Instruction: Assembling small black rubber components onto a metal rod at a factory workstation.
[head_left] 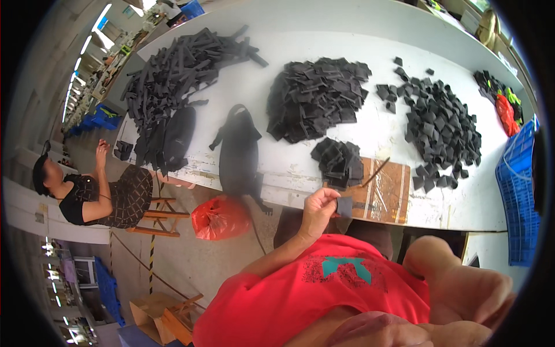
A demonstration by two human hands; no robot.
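Note:
My left hand (319,213) is at the table's near edge. Its thumb and fingers are closed on a small black fabric piece (344,207). Beside it, a brown board (396,191) lies on the table, with a thin dark rod (377,171) slanting up over it. A small stack of black pieces (338,161) sits just beyond my left hand, against the board. My right hand (491,298) is raised close at the lower right, away from the table; its fingers are partly hidden, and I cannot make out anything in them.
On the white table (266,43) are piles of black strips (173,69), flat black pieces (318,95) and folded black pieces (442,121). A dark oblong shape (240,150) stands left of centre. A blue crate (517,196), red bag (222,218) and seated person (98,194) are nearby.

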